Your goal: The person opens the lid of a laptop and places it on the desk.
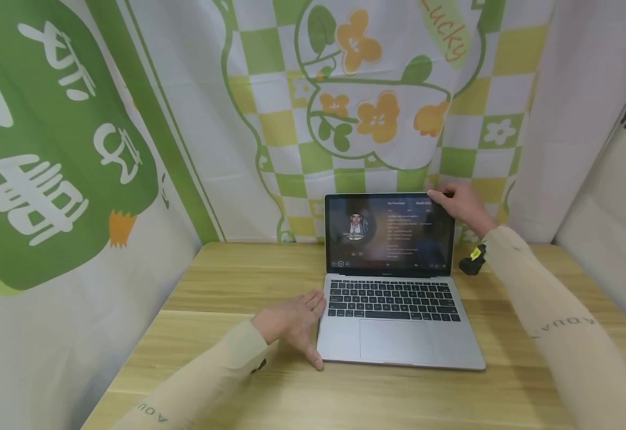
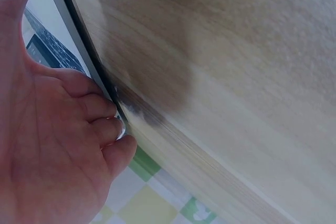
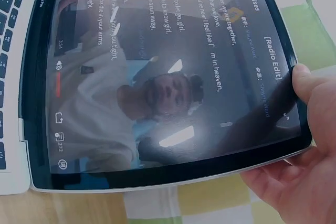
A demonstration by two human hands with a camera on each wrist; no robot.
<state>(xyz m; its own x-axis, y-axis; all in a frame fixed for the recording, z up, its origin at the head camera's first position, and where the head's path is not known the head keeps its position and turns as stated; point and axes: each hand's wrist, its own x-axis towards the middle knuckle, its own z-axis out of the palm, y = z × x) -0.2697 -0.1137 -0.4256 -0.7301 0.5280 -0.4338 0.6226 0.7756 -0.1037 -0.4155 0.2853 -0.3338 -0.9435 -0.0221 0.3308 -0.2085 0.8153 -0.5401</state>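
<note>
An open silver laptop (image 1: 340, 342) lies on a wooden table (image 1: 227, 280), its lid tilted up. The screen (image 1: 377, 236) displays a music player; in the right wrist view the lyrics on the screen (image 3: 178, 51) can be read. My right hand (image 1: 462, 206) pinches the lid's upper right corner. The thumb (image 3: 310, 82) is on the front and the fingers (image 3: 273, 177) are behind. My left hand (image 1: 297, 322) rests against the left edge of the base, thumb near the front corner. The left wrist view has the palm and the fingertips (image 2: 118, 153) touching the laptop's edge.
A cloth curtain (image 1: 270, 119) with green and yellow checks and flowers hangs right behind the table. White cloth (image 1: 608, 173) hangs at the right, and a green printed panel (image 1: 55, 155) at the left. A black wrist device (image 1: 471, 263) is at the right cuff.
</note>
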